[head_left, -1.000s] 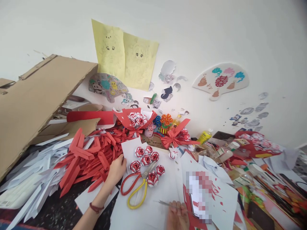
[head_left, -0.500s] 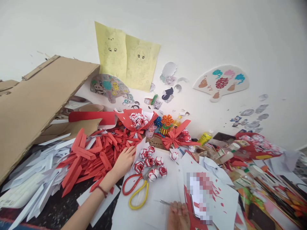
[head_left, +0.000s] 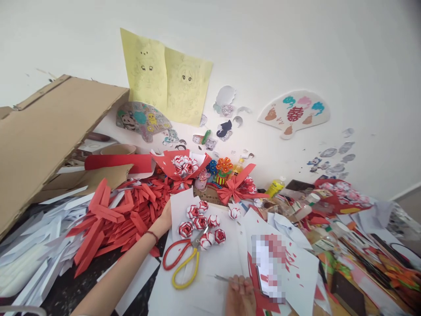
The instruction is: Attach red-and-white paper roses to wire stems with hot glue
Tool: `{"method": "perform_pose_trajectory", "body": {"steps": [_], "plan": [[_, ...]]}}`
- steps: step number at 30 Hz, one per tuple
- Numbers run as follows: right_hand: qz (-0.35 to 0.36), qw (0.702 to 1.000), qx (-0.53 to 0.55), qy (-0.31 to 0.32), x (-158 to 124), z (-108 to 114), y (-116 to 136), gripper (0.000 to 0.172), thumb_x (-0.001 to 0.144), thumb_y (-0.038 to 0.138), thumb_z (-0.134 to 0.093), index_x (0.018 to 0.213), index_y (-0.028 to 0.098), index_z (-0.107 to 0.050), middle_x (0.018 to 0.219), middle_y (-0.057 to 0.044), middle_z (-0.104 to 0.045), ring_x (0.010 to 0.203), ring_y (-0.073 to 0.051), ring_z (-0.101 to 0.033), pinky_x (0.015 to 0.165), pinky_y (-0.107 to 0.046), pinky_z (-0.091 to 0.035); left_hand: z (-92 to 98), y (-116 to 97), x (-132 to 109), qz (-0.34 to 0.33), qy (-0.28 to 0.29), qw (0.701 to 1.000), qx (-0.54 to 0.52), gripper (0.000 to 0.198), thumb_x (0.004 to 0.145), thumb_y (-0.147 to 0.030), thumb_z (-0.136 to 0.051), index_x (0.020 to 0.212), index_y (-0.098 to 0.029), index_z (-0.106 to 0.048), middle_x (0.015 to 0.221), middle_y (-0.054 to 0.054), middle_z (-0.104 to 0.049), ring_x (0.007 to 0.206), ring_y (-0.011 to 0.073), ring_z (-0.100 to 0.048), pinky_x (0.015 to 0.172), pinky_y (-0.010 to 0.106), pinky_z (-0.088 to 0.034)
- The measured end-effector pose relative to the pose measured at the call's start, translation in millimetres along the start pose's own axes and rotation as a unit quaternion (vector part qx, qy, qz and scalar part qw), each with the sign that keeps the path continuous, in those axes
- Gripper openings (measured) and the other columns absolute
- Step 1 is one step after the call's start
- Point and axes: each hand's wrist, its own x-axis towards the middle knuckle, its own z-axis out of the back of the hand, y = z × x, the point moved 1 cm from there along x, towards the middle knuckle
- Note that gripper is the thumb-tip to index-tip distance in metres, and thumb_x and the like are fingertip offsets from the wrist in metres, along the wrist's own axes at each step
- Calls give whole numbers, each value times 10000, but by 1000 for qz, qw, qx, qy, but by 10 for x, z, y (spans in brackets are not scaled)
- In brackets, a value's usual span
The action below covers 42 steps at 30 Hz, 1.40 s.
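Although the right hand [head_left: 241, 292] rests low over the white paper [head_left: 223, 259], its fingers are closed round a slim metal tool [head_left: 222, 278] that points leftward, perhaps to spare setting it down. Just right of that hand lies a phone [head_left: 263, 272] with a blurred screen, probably laid close so it can be glanced at. Further in, the scissors [head_left: 184, 263] lie on the paper, handles toward the person, likely for an easy pick-up, their tips among the paper flowers [head_left: 199, 221]. Seven of these red-and-white blooms sit bunched on the sheet, and one more sits apart to the right.

At the sheet's left edge is the left hand [head_left: 163, 221]; I cannot tell whether its fingers pinch anything, as their ends are hidden. Beside it are the red folded strips [head_left: 138, 215], heaped within reach, with white strips [head_left: 49, 245] further left on the desk [head_left: 62, 294].

Beyond, a red wrapper [head_left: 164, 170] encloses a posy of similar blooms, and a striped pot [head_left: 221, 177] carries orange flowers [head_left: 225, 165]. To the right a capped bottle [head_left: 275, 187] appears to contain something yellow. What the round bowl [head_left: 118, 149] at back left contains is hidden.
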Motion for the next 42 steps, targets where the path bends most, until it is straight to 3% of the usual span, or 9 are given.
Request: {"method": "perform_pose_trajectory", "body": {"steps": [3, 6, 11, 18, 29, 33, 35, 37, 42], "plan": [[8, 1000, -2, -3, -2, 0, -3, 309, 682, 448, -871, 660, 232, -651, 527, 55, -472, 503, -102, -486, 560, -270, -486, 75, 25, -56, -26, -80, 977, 195, 272, 937, -358, -625, 1070, -126, -673, 1119, 80, -679, 969, 192, -655, 900, 410, -543], [15, 1000, -10, -1, 1, 8, -5, 300, 687, 443, -867, 672, 235, -653, 529, 54, -478, 504, -107, -491, 559, -275, -488, 155, 59, -89, -64, -29, 956, 284, 206, 938, -257, -591, 1090, -166, -696, 1141, 79, -710, 1043, 219, -652, 1024, 447, -459], [-14, 1000, -2, 7, 6, 40, -2, 325, 681, 445, -871, 651, 229, -630, 526, 56, -491, 503, -101, -494, 587, -284, -511, 381, 90, -185, -70, 28, 917, 391, 371, 877, -69, -458, 1130, -138, -721, 1154, 156, -723, 1179, 327, -604, 1122, 498, -321], [-24, 1000, 8, -1, 1, 31, -4, 368, 660, 438, -884, 636, 219, -590, 523, 61, -464, 502, -102, -474, 533, -259, -474, 714, 63, -309, -72, 58, 893, 440, 417, 870, -25, -397, 1136, -29, -718, 1336, 268, -595, 1283, 385, -528, 1126, 551, -300], [-9, 1000, -20, -10, -24, -17, 30, 371, 652, 457, -882, 645, 227, -591, 535, 57, -441, 514, -117, -467, 538, -284, -454, 851, -100, -247, -72, 49, 909, 408, 356, 872, -178, -504, 1154, -117, -714, 1376, 205, -588, 1330, 340, -507, 1130, 500, -363], [-5, 1000, -28, -3, -20, -33, 47, 366, 646, 453, -886, 637, 222, -603, 547, 52, -463, 523, -118, -491, 548, -292, -475, 971, -425, -292, -54, 9, 910, 411, 407, 899, -86, -395, 1191, -69, -678, 1348, 205, -608, 1358, 322, -474, 1186, 514, -268], [-2, 1000, -26, -2, -17, -48, 37, 367, 633, 446, -897, 633, 220, -607, 544, 53, -469, 521, -115, -495, 541, -284, -476, 972, -727, -391, -25, -47, 907, 417, 456, 905, -43, -328, 1248, -29, -627, 1338, 250, -592, 1367, 363, -444, 1182, 616, -167], [10, 1000, -30, 2, -21, -78, 27, 370, 629, 443, -900, 622, 217, -608, 538, 53, -476, 515, -111, -492, 528, -276, -473, 894, -1079, -523, -15, -96, 921, 377, 429, 919, -48, -343, 1228, -75, -640, 1286, 215, -630, 1288, 337, -513, 1179, 586, -182], [36, 996, -86, 2, -9, -211, 165, 345, 706, 473, -846, 639, 203, -643, 570, 28, -537, 542, -123, -534, 557, -300, -493, 556, -1691, -731, -103, 34, 990, 91, 281, 975, -184, -454, 1079, -247, -706, 1062, 55, -738, 1001, 221, -648, 1089, 492, -314]]}}
